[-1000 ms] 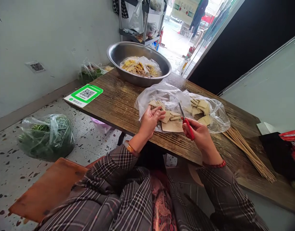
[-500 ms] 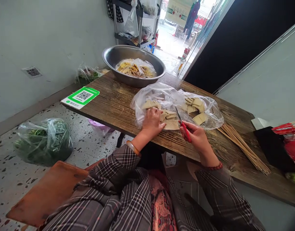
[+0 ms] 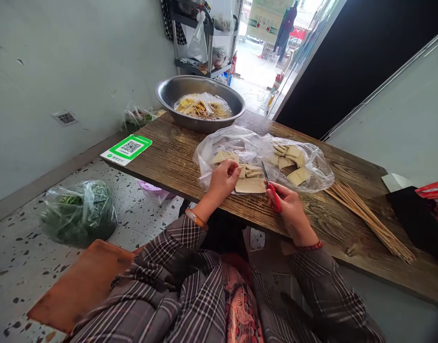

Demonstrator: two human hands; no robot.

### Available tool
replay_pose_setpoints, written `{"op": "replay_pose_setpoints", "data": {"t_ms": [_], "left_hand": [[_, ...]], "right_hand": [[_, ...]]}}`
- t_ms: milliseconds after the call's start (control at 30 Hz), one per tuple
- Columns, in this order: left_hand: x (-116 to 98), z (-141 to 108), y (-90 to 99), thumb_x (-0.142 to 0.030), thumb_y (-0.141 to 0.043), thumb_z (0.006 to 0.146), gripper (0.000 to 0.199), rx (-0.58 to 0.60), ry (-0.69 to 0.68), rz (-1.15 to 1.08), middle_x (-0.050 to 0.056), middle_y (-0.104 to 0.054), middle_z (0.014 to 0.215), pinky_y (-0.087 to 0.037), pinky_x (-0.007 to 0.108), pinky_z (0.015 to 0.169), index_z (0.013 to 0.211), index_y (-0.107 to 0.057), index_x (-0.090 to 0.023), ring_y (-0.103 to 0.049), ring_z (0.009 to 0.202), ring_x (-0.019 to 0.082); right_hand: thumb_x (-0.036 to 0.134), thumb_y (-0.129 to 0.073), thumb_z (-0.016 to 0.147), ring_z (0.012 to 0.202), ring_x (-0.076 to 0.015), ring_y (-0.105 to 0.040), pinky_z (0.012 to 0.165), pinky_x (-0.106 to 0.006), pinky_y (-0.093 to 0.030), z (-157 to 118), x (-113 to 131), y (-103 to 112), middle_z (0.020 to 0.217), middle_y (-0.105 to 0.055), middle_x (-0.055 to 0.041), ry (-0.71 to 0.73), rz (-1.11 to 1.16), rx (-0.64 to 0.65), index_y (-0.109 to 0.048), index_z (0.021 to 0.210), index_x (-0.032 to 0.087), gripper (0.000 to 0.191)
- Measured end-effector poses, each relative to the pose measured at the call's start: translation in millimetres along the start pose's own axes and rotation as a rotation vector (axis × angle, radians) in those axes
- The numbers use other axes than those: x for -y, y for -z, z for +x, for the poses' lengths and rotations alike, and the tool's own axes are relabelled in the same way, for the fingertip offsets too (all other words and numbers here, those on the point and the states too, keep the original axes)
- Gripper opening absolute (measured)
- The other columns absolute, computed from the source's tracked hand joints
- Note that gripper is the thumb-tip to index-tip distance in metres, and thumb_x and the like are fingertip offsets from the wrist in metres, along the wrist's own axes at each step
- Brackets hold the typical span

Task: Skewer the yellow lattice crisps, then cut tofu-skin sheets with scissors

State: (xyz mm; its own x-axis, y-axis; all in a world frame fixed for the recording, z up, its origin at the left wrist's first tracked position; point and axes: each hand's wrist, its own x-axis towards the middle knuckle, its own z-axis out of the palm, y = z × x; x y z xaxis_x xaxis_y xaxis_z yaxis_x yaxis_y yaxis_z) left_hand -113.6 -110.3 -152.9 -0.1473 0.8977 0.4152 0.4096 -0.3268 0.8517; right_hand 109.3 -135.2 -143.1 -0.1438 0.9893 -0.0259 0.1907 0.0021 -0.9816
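Red-handled scissors (image 3: 273,194) are gripped in my right hand (image 3: 290,207), their dark blades pointing up and away over the plastic bag. My left hand (image 3: 223,182) is curled over the left side of the bag, thumb and fingers drawn together. Whether anything is between those fingertips I cannot make out. Beside it, flat beige tofu-skin pieces (image 3: 250,186) lie on the clear plastic bag (image 3: 236,136), some stacked or folded. Another clear bag (image 3: 320,176) to the right holds more beige pieces (image 3: 293,155).
A bundle of wooden skewers (image 3: 372,221) lies at right on the wooden table (image 3: 168,164). At the back stands a large metal basin (image 3: 200,125) with bagged yellow food. A green QR card (image 3: 127,146) lies at left. A bag of greens (image 3: 79,214) sits on the floor.
My left hand has lifted off the beige pieces and drawn its fingers together, uncovering more of the front sheet. The scissors stay in my right hand. The view has shifted slightly.
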Motion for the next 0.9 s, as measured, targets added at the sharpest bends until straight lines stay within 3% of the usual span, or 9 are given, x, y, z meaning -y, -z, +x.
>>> {"op": "replay_pose_setpoints", "data": {"t_ms": [67, 200, 300, 467, 600, 733, 800, 900], "left_hand": [[-2, -2, -1.6, -0.022, -0.062, 0.084, 0.005, 0.07, -0.07, 0.202, 0.005, -0.061, 0.086, -0.045, 0.034, 0.082, 0.086, -0.061, -0.018, -0.057, 0.085, 0.02], [-5, -1, -5.5, -0.029, -0.072, 0.077, 0.033, 0.146, -0.115, 0.502, 0.013, -0.06, 0.112, -0.042, 0.043, 0.099, 0.106, -0.067, -0.015, -0.053, 0.108, 0.029], [-7, 0, -8.7, -0.033, -0.073, 0.077, 0.044, 0.143, -0.083, 0.593, 0.014, -0.056, 0.119, -0.042, 0.043, 0.101, 0.116, -0.065, -0.015, -0.051, 0.111, 0.031], [-6, 2, -12.4, -0.022, -0.064, 0.082, 0.031, 0.112, -0.05, 0.596, 0.016, -0.057, 0.112, -0.044, 0.042, 0.098, 0.111, -0.068, -0.012, -0.053, 0.106, 0.03], [4, 8, -9.2, -0.015, -0.057, 0.083, 0.015, -0.018, -0.016, 0.369, 0.011, -0.062, 0.097, -0.045, 0.039, 0.093, 0.091, -0.069, -0.015, -0.056, 0.097, 0.025], [11, 13, -3.7, -0.02, -0.058, 0.083, 0.01, -0.174, 0.149, -0.15, 0.003, -0.061, 0.078, -0.047, 0.029, 0.075, 0.077, -0.065, -0.016, -0.055, 0.078, 0.017], [11, 12, -2.9, -0.026, -0.055, 0.086, 0.016, -0.177, 0.194, -0.295, 0.003, -0.061, 0.076, -0.045, 0.024, 0.062, 0.079, -0.064, -0.015, -0.055, 0.07, 0.014], [6, 8, -3.6, -0.036, -0.057, 0.085, 0.022, -0.074, 0.26, -0.488, 0.003, -0.065, 0.08, -0.04, 0.02, 0.048, 0.086, -0.064, -0.014, -0.057, 0.061, 0.012]], "right_hand": [[0.055, -0.079, 0.069, 0.057, -0.0088, -0.051, 0.051, -0.023, -0.043, -1, -3, -1, 0.079, -0.066, -0.0017, -0.006, 0.035, -0.009, -0.069, 0.121, 0.014, 0.067], [0.056, -0.077, 0.072, 0.056, -0.0089, -0.051, 0.05, -0.023, -0.042, -2, -8, -2, 0.078, -0.064, -0.0011, 0.0, 0.073, -0.022, -0.069, 0.122, 0.016, 0.064], [0.055, -0.077, 0.072, 0.057, -0.0096, -0.051, 0.052, -0.023, -0.044, -3, -9, -2, 0.078, -0.065, -0.0017, 0.01, 0.07, -0.028, -0.069, 0.121, 0.017, 0.063], [0.052, -0.078, 0.072, 0.058, -0.0102, -0.053, 0.053, -0.024, -0.045, -3, -11, -5, 0.08, -0.066, -0.0023, 0.013, 0.087, -0.021, -0.07, 0.121, 0.016, 0.061], [0.051, -0.078, 0.071, 0.057, -0.0098, -0.051, 0.053, -0.024, -0.045, -4, -11, -5, 0.079, -0.066, -0.0017, 0.017, 0.107, -0.024, -0.07, 0.121, 0.016, 0.061], [0.05, -0.078, 0.072, 0.058, -0.0094, -0.05, 0.052, -0.023, -0.043, -5, -11, -4, 0.078, -0.064, -0.0011, 0.025, 0.14, -0.018, -0.069, 0.122, 0.016, 0.061], [0.051, -0.077, 0.073, 0.058, -0.0094, -0.051, 0.051, -0.023, -0.043, -6, -10, -4, 0.079, -0.063, -0.0012, 0.03, 0.13, -0.016, -0.068, 0.123, 0.016, 0.061], [0.053, -0.075, 0.075, 0.058, -0.0103, -0.051, 0.051, -0.024, -0.044, -9, -6, -4, 0.077, -0.062, -0.0013, 0.024, 0.099, 0.005, -0.066, 0.126, 0.016, 0.063]]}}
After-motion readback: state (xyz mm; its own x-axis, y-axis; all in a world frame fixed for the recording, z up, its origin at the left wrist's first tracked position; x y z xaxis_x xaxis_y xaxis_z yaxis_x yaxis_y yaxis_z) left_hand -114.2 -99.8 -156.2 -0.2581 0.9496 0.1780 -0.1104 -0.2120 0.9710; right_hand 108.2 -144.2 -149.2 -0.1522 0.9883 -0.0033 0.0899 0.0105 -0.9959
